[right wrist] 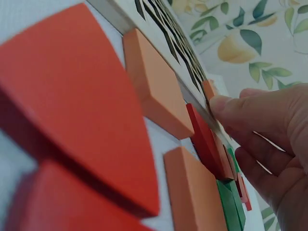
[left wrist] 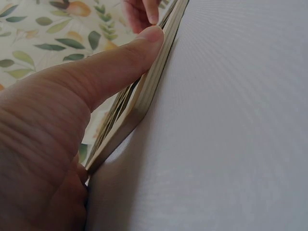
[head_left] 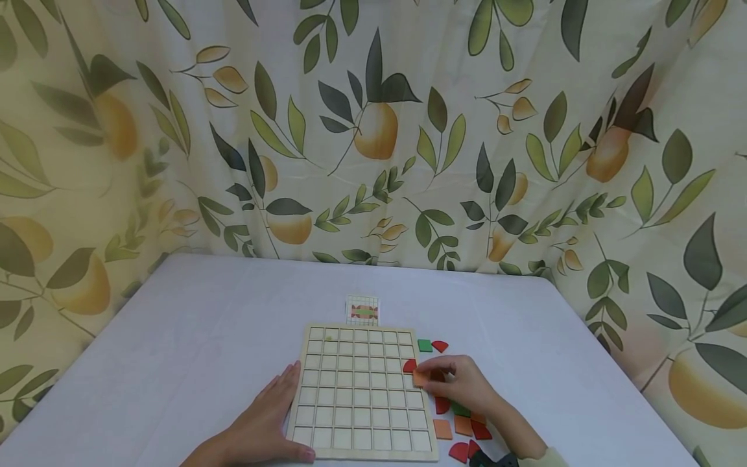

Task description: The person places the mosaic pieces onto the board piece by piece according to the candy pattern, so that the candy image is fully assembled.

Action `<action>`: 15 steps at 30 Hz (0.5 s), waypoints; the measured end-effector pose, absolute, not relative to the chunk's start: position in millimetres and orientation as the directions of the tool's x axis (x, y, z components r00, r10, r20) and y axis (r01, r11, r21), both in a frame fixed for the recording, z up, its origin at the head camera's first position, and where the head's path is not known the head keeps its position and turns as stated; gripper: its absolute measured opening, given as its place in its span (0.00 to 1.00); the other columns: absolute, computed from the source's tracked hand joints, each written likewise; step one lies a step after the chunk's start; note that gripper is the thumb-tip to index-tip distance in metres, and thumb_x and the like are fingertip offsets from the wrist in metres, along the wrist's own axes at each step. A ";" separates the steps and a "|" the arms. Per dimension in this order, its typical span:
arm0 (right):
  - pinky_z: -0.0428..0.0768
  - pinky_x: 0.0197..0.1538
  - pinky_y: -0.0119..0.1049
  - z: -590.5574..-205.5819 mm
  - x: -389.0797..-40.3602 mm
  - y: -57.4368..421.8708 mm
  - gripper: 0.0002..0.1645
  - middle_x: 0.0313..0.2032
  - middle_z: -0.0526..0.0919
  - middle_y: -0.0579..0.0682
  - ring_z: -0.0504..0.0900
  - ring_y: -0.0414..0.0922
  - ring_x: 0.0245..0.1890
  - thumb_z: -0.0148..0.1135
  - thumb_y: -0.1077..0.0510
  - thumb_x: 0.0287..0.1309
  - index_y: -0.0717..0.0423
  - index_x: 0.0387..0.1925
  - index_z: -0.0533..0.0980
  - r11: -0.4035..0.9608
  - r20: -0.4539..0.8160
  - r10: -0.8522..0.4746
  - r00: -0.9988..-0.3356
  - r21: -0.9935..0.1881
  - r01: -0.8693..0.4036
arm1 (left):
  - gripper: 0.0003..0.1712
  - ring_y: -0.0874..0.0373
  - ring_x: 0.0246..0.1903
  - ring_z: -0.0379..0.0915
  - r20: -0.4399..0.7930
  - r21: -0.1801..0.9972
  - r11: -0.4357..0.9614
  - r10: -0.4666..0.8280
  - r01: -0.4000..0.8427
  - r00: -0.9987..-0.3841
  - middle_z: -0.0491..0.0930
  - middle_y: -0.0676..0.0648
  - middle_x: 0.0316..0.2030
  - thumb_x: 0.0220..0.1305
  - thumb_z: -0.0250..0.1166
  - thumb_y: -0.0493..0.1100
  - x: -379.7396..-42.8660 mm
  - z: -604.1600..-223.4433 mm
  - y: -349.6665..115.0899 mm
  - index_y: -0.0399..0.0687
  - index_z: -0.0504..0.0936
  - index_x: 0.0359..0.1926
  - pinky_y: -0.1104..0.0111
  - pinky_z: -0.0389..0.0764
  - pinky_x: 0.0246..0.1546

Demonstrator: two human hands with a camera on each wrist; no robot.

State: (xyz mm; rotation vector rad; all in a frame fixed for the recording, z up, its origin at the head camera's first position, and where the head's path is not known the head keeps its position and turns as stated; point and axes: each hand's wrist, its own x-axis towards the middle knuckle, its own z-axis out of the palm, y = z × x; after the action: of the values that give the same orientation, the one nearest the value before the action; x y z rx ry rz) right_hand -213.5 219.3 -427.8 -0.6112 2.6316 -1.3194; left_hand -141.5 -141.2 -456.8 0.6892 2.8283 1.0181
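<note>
Backdrop: a pale curtain (head_left: 443, 214) printed with yellow-orange fruit, green leaves and sprigs, hung in soft folds behind the work area and round both sides. Light dim, warmer toward the left.

Surface: a table under a plain white cloth (head_left: 222, 318), its far edge running close along the curtain. Faint creases; fine weave visible from the left wrist.

Near the middle of the cloth, a pale wooden grid board (head_left: 350, 397), lying flat, most cells bare. Just beyond its far edge, a small pattern card (head_left: 364, 312), gridded, with a red, green and orange figure.

Left hand (head_left: 262, 415): fingers extended along the board's left side, thumb laid over the near rim by the corner.

Right hand (head_left: 461, 384): thumb and fingertips pinch an orange tile (head_left: 418, 379) at the board's right edge. Just above it, a red curved-edge tile (head_left: 410, 366) lies in the right-hand column, third row down; whether fully seated, cannot tell.

On the cloth right of the board: a green square tile (head_left: 424, 346) beside a red fan-shaped tile (head_left: 440, 346); nearer the person, a loose cluster of red, orange and green tiles (head_left: 463, 425), some touching, partly under the right forearm.
</note>
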 end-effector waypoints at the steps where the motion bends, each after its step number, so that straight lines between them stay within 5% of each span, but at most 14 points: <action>1: 0.74 0.36 0.30 -428.0 -213.4 219.0 0.15 0.37 0.82 0.44 0.73 0.46 0.36 0.69 0.55 0.49 0.53 0.41 0.82 0.533 0.061 -0.420 -0.906 -0.791 -0.300 | 0.75 0.45 0.68 0.35 0.094 0.619 0.682 0.429 0.390 -0.899 0.42 0.36 0.69 0.34 0.65 0.76 -141.4 -456.6 -141.2 0.30 0.41 0.69 0.62 0.36 0.61; 9: 0.76 0.40 0.32 -430.1 -213.7 216.5 0.15 0.40 0.82 0.45 0.75 0.44 0.38 0.68 0.57 0.50 0.53 0.42 0.82 0.516 0.063 -0.436 -0.898 -0.799 -0.307 | 0.76 0.45 0.68 0.36 0.103 0.614 0.681 0.432 0.399 -0.896 0.42 0.36 0.69 0.34 0.65 0.75 -141.1 -457.4 -141.7 0.31 0.41 0.69 0.66 0.34 0.60; 15: 0.77 0.42 0.33 -430.0 -213.9 212.6 0.15 0.42 0.82 0.46 0.75 0.45 0.40 0.68 0.58 0.50 0.53 0.42 0.82 0.509 0.068 -0.441 -0.895 -0.802 -0.312 | 0.75 0.45 0.68 0.37 0.116 0.608 0.681 0.432 0.408 -0.895 0.42 0.35 0.69 0.34 0.65 0.76 -141.2 -456.8 -141.7 0.30 0.41 0.69 0.79 0.27 0.59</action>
State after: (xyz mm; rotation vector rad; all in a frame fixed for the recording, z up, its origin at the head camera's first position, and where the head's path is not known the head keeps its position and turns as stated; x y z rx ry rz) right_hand -213.9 212.6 -430.0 -0.6528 2.6003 -1.3376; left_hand -141.2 -141.7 -456.8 0.7107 2.8467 1.0152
